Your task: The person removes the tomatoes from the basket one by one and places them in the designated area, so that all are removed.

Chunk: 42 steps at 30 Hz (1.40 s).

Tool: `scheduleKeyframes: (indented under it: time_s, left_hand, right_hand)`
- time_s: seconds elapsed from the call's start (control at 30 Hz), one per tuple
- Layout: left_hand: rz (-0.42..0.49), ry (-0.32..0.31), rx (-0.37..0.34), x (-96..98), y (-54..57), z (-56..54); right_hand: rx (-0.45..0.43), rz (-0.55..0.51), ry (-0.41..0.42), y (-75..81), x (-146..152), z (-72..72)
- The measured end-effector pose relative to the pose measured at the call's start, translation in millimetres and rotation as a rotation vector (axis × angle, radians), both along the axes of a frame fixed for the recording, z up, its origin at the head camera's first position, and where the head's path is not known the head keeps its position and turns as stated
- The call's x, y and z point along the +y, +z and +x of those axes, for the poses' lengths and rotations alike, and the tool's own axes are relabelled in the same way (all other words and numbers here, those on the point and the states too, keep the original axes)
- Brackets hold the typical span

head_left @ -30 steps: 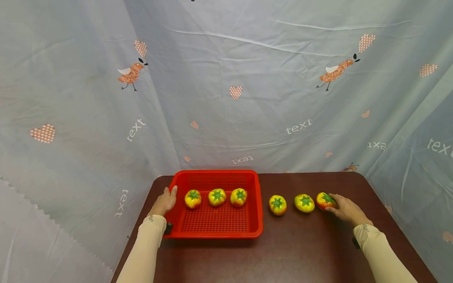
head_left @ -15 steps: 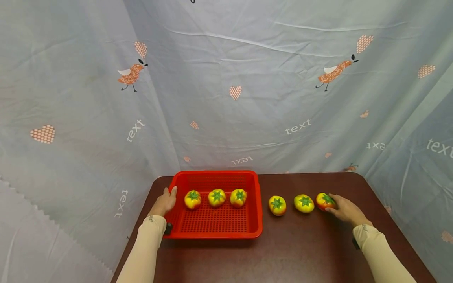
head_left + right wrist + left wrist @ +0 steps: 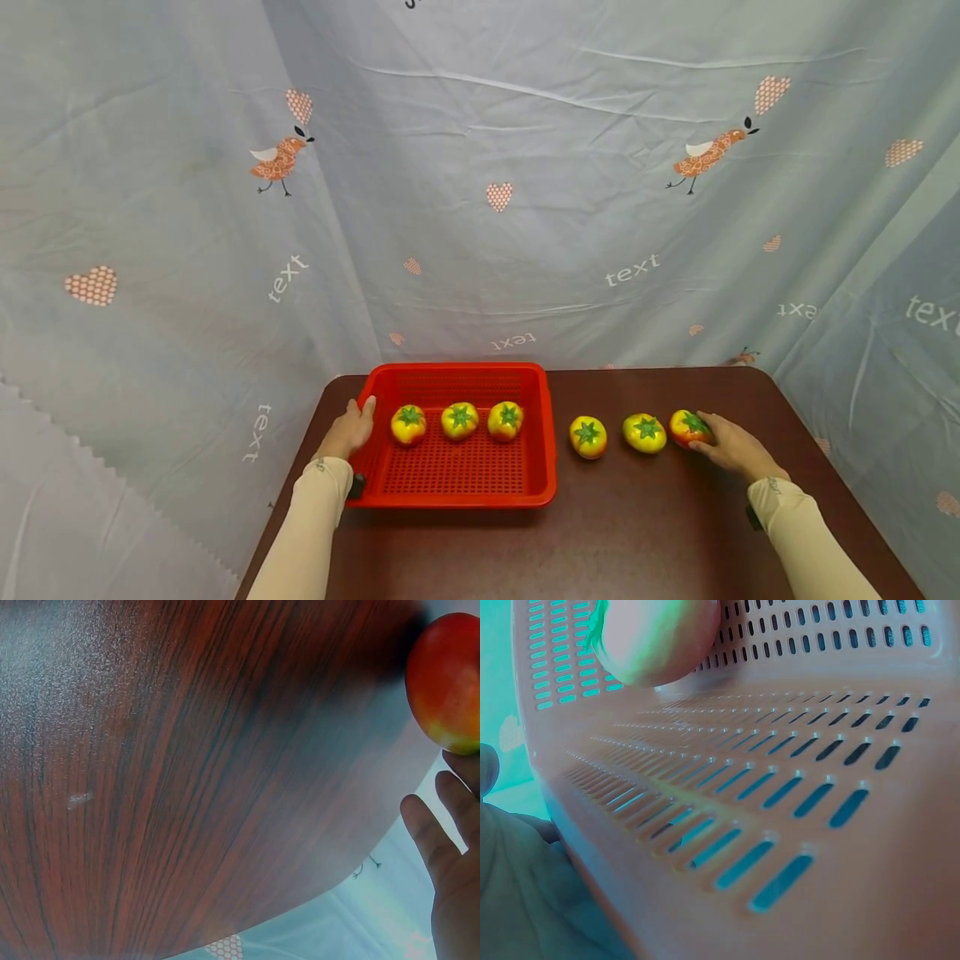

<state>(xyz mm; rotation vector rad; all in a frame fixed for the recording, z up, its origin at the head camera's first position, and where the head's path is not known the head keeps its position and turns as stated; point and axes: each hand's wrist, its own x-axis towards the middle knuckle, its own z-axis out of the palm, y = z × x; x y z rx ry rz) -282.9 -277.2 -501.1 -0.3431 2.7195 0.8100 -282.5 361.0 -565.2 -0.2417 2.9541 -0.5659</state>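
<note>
On the left, my left hand [image 3: 348,427] grips the left side of a red plastic basket [image 3: 480,498], its outer fingers hidden by the wall. A row of three yellow-and-red tomatoes with green leafy tops lies inside: a left tomato [image 3: 408,426], a middle one [image 3: 460,421] and a right one [image 3: 506,421]. Over at the right, my right hand [image 3: 738,448] holds another tomato [image 3: 687,428] between thumb and fingers, low at the table. In the right wrist view this tomato [image 3: 448,682] shows its red side, a fingertip against it and other fingers spread away.
Between the basket and my right hand, two more tomatoes sit on the table, a nearer one [image 3: 588,438] and a yellower one [image 3: 644,433]. The dark brown wooden table [image 3: 630,533] ends at a grey-blue printed curtain [image 3: 570,250] behind and beside it.
</note>
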Motion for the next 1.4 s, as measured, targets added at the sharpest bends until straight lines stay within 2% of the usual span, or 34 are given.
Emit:
scheduleKeyframes:
  time_s: [0.27, 0.57, 0.73, 0.9, 1.13, 1.4]
  left_hand:
    - [0.009, 0.01, 0.006, 1.0, 0.6, 0.2]
    - [0.008, -0.001, -0.021, -0.1, -1.3, -0.2]
    - [-0.007, -0.01, -0.001, 0.2, -4.2, -0.6]
    - [-0.008, -0.001, 0.008, 1.9, -2.1, -0.2]
    - [-0.014, 0.001, 0.005, 0.9, -4.3, 0.1]
    - [-0.001, 0.003, 0.0, -0.9, -4.3, -1.0]
  right_hand:
    - [0.008, -0.015, 0.005, -1.4, 2, 0.2]
    - [0.018, -0.023, 0.01, -0.2, 3, 0.5]
    - [0.039, -0.037, 0.021, 3.6, 2, 0.2]
    - [0.061, -0.056, 0.023, 12.7, 1, -1.6]
    - [0.048, -0.056, 0.005, 31.5, -5, -9.2]
    - [0.107, -0.031, 0.038, 55.1, -18, -23.3]
